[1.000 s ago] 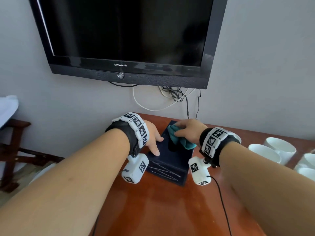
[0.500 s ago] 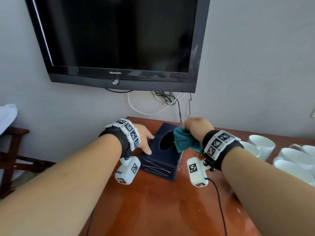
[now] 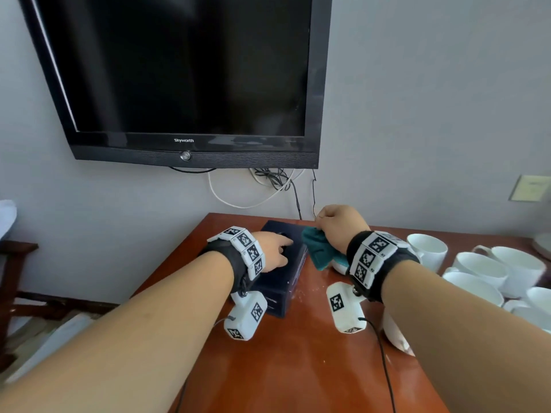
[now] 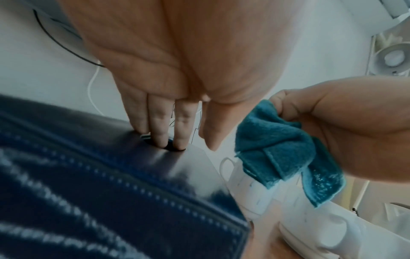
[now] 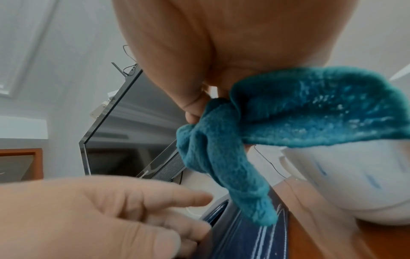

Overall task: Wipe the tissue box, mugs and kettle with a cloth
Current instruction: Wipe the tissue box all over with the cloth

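**Cloth held up beside the box**

The right hand [image 3: 338, 226] pinches one teal cloth [image 3: 319, 251], lifted just off the dark blue tissue box [image 3: 283, 284]. The left hand [image 3: 272, 251] lies flat, fingers [image 4: 159, 126] straight, tips in the box's hole. At least six white mugs [image 3: 477, 272] stand to the right on the table [image 3: 298, 368].

The one word that can be read is "Skyworth", in pale letters on the lower bezel of the black television [image 3: 185, 84] on the wall, just above its round button. The wristbands [image 3: 246, 248] and the wrist camera housings [image 3: 344, 305] bear black-and-white square code markers, with no legible writing.
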Motion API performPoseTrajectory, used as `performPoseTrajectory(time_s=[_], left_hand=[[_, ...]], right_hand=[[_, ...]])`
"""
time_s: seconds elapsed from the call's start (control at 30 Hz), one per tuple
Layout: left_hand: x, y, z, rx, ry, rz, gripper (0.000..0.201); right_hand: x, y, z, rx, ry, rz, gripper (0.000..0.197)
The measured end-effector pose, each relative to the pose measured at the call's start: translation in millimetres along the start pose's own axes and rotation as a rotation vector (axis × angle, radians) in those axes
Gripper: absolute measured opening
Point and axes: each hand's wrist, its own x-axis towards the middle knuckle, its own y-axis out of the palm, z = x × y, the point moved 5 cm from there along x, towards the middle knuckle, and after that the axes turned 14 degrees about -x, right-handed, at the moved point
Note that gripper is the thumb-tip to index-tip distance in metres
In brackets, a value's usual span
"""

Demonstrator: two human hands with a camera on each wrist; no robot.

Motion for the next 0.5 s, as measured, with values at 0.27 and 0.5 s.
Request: performPoseTrajectory(time_s=[0.27,0.5], left_hand=[[11,17,8,-0.054,-0.102,-0.051,0.067],[9,16,16,-0.182,-0.105,-0.103,0.064]], right_hand=[[0,-11,-17,0.061,0.030,-0.007,0.021],[-3,-15,-18,0.124,0.041,-0.058,0.021]])
